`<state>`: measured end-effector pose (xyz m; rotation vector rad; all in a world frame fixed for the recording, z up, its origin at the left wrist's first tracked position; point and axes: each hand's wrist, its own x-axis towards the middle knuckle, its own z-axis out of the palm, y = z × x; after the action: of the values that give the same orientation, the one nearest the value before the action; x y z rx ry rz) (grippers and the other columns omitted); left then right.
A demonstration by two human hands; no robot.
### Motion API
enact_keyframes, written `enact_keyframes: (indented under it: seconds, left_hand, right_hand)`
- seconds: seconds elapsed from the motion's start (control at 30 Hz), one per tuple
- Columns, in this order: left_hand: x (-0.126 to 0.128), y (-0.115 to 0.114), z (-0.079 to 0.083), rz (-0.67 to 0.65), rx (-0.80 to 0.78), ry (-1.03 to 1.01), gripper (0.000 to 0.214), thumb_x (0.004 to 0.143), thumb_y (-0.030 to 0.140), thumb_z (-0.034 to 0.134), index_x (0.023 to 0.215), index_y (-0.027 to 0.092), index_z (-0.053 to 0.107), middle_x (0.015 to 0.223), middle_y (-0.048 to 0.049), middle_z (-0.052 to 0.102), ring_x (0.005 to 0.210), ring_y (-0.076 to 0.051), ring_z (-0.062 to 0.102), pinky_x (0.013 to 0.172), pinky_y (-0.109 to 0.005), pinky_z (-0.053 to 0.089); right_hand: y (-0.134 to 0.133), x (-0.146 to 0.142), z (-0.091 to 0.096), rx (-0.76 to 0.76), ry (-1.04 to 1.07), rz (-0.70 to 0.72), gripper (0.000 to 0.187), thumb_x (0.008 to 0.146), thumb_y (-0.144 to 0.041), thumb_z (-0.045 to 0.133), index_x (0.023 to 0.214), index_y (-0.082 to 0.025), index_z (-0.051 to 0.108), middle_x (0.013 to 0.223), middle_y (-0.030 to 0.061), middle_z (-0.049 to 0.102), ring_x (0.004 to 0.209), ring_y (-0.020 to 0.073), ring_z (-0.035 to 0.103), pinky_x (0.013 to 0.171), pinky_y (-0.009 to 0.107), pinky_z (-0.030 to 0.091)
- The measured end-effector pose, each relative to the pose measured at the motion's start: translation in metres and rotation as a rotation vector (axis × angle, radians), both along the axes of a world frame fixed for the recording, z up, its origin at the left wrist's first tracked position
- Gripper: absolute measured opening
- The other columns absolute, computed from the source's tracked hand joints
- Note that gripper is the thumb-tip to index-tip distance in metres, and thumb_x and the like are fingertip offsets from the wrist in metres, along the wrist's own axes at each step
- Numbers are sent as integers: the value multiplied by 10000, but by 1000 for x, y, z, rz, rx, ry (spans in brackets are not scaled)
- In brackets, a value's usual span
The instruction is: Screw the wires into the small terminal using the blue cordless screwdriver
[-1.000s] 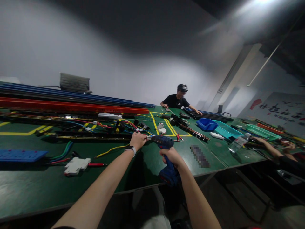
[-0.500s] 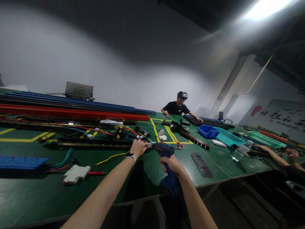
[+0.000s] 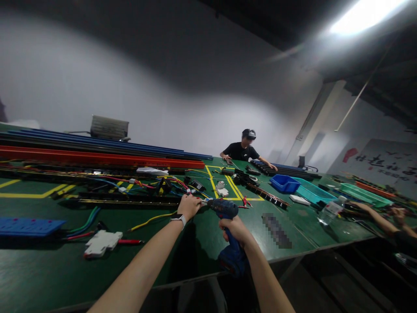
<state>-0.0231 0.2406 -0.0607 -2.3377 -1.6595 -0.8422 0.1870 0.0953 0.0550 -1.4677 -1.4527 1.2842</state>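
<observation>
Cordless drill [image 3: 225,208], clasped in my right fingers [image 3: 223,224] near the edge of the table [image 3: 48,278], aims its long axis left at my left fingers [image 3: 196,201], curled by the black rail [image 3: 130,202], their hold too hidden to tell.

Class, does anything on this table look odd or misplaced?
A plastic bottle sits near the turquoise tray; sharing the green table with a wired white module, it seems out of place. No spill or damage stands out.
</observation>
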Motion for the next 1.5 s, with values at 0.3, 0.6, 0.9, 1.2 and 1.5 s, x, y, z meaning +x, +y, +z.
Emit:
enact_keyframes:
  seconds: [0.3, 0.6, 0.9, 1.2, 1.5]
  left_hand:
    - [0, 0, 1, -1, -7, 7, 312, 926, 499, 501, 951, 309, 747, 936, -76, 739, 994, -257, 565, 870, -408, 293]
    - [0, -3, 3, -3, -5, -4, 304, 929, 493, 505, 978, 319, 749, 941, -70, 740, 1013, -254, 563, 884, -410, 290]
    - [0, -3, 4, -9, -8, -14, 306, 926, 495, 504, 976, 317, 749, 928, -80, 737, 1014, -260, 568, 872, -407, 294]
    - [0, -3, 4, 10, -3, 0, 335, 929, 516, 491, 950, 306, 751, 912, -85, 732, 998, -259, 568, 871, -402, 295]
    - [0, -4, 5, 8, -7, 3, 334, 933, 513, 485, 960, 307, 746, 901, -86, 733, 1002, -260, 565, 874, -406, 291]
  right_hand:
    - [-1, -1, 0, 2, 4, -5, 111, 622, -203, 567, 675, -206, 470, 403, -81, 406, 338, 109, 447, 358, 210, 315]
    - [0, 0, -2, 3, 15, 4, 104, 625, -203, 568, 656, -203, 469, 397, -79, 407, 333, 104, 443, 361, 206, 309]
    - [0, 0, -1, -4, 3, 0, 105, 625, -209, 567, 636, -204, 463, 389, -71, 407, 339, 108, 450, 358, 206, 314]
    - [2, 1, -4, 6, 16, 11, 114, 618, -209, 560, 684, -209, 467, 389, -77, 412, 326, 116, 444, 342, 211, 306]
    - [-2, 0, 2, 1, 1, 16, 93, 634, -201, 562, 652, -204, 471, 392, -64, 420, 338, 112, 445, 356, 212, 302]
